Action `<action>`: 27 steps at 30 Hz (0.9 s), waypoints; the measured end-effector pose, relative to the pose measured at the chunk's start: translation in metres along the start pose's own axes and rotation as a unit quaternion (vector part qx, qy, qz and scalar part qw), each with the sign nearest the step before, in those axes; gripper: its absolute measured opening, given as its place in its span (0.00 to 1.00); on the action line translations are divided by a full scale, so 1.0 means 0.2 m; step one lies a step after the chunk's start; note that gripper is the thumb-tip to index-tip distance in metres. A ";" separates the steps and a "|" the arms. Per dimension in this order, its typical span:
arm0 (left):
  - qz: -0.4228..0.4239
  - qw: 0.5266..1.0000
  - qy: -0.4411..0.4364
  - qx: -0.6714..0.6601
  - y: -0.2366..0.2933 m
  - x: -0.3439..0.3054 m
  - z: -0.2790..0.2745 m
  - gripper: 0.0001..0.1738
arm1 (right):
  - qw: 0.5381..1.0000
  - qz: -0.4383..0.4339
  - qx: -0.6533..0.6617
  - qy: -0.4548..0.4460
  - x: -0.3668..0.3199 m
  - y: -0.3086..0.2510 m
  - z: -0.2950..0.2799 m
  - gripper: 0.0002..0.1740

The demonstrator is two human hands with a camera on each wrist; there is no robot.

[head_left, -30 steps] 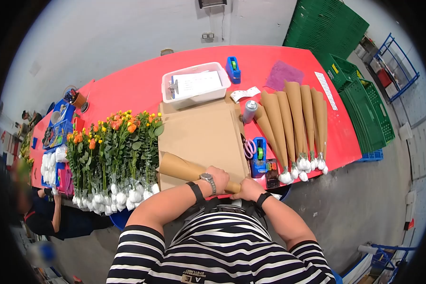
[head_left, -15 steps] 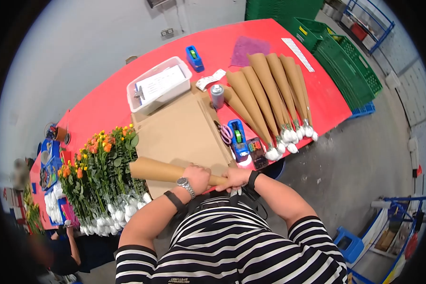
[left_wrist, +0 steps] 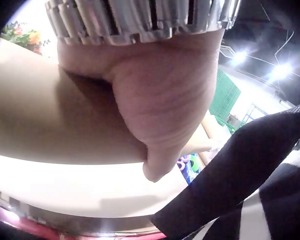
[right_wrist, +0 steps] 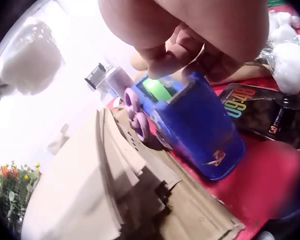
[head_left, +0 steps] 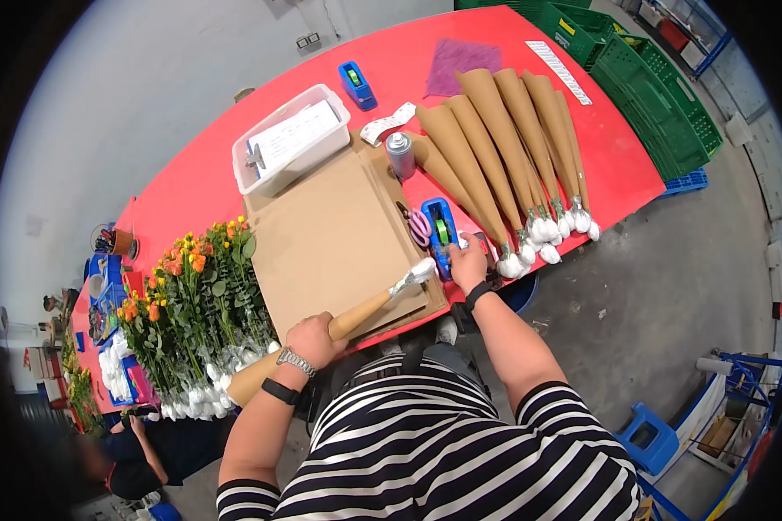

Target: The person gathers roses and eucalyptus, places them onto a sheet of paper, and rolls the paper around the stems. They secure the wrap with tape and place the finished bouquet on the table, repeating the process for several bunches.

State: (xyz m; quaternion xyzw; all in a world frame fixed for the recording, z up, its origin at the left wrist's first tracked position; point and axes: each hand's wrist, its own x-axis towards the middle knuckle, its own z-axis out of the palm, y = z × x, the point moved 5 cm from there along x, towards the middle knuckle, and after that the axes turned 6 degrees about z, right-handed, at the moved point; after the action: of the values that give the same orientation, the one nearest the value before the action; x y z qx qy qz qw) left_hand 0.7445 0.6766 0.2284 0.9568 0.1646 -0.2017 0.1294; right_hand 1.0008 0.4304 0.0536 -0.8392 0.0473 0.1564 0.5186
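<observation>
My left hand (head_left: 311, 339) grips the middle of a brown paper cone bouquet (head_left: 361, 314). The cone lies slantwise over the table's near edge, and its white-wrapped stem end (head_left: 421, 271) points toward the blue tape dispenser (head_left: 440, 236). The left wrist view shows that hand (left_wrist: 155, 95) curled round the cone (left_wrist: 40, 125). My right hand (head_left: 467, 260) sits on the near end of the dispenser. In the right wrist view its curled fingers (right_wrist: 177, 52) press on the blue tape dispenser (right_wrist: 200, 125) at the green tape roll (right_wrist: 160, 86).
Purple scissors (head_left: 419, 227) lie beside the dispenser on a stack of brown paper sheets (head_left: 334, 234). Several wrapped cones (head_left: 495, 139) lie to the right and loose flowers (head_left: 191, 300) to the left. A white bin (head_left: 291, 148), a spray can (head_left: 400, 154) and green crates (head_left: 660, 95) stand farther back.
The left hand has swung the cone so that its stem end points right and forward. The right hand let go of the cone's tip and moved to the blue tape dispenser.
</observation>
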 end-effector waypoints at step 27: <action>0.139 0.759 -0.156 -0.617 0.32 0.19 -0.23 0.33 | 0.937 -0.211 0.128 -0.247 -0.80 -0.84 -0.02 0.19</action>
State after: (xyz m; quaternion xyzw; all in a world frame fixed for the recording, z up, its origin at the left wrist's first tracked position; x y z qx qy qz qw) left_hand 0.8157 0.6430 0.2645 0.6376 0.0965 -0.1824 0.7422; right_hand 0.8905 0.4900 0.2481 -0.6914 -0.2415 0.2384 0.6379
